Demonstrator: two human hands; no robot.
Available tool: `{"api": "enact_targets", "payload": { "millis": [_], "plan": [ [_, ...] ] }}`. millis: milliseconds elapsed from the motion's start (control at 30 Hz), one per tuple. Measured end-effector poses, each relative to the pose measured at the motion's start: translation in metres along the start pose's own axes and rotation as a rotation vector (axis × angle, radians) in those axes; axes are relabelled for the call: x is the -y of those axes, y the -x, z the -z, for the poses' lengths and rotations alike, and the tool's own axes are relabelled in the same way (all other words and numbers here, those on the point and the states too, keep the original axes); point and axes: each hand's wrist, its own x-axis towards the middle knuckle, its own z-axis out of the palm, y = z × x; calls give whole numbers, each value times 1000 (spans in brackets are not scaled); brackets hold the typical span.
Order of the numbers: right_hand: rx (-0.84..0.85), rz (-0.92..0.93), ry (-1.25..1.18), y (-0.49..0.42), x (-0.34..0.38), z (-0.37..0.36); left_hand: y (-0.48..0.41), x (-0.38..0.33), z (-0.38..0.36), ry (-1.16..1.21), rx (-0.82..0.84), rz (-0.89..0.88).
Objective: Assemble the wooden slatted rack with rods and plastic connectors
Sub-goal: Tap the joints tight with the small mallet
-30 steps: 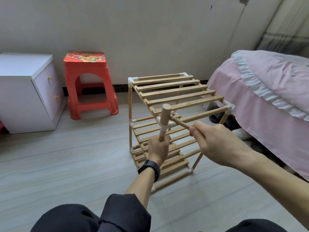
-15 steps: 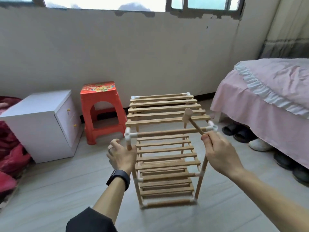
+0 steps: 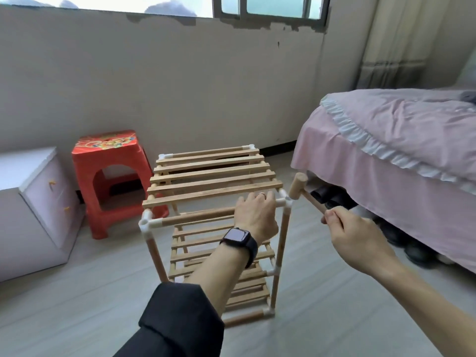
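Two hands at the wooden slatted rack, which stood upright on the floor between a red plastic stool and a pink bed. Left hand: fingers curled over the round wooden top rod. Right hand: fingers gripped a small wooden mallet, head just beside the white plastic corner connector.

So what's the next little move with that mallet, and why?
Probably a light tap of the mallet on the white corner connector: its head hangs right beside that joint, the right hand grips its handle, and the left hand holds the top front rod next to it.
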Motion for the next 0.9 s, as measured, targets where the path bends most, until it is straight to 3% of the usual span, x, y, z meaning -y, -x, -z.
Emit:
{"api": "enact_targets", "payload": {
  "millis": [100, 233, 467, 633, 667, 733, 800, 900],
  "plan": [
    [49, 8, 55, -3, -6, 3, -11, -2, -9, -64, -16, 84],
    [81, 58, 133, -5, -8, 1, -7, 2, -22, -65, -94, 80],
    [143, 130, 165, -9, 3, 21, -5, 6, -23, -159, -72, 77],
    [-212, 256, -100, -2, 9, 27, -6, 7, -23, -176, -74, 80],
    [-182, 272, -38, -1, 7, 22, -7, 7, -23, -178, -75, 81],
    [71, 211, 186, 3, 5, 12, -8, 7, -22, -184, -66, 70],
    [151, 173, 209, -1, 8, 18, -7, 8, -23, -176, -68, 74],
    [-106, 284, -72, -2, 21, 28, -7, 8, -23, -181, -62, 80]
  ]
}}
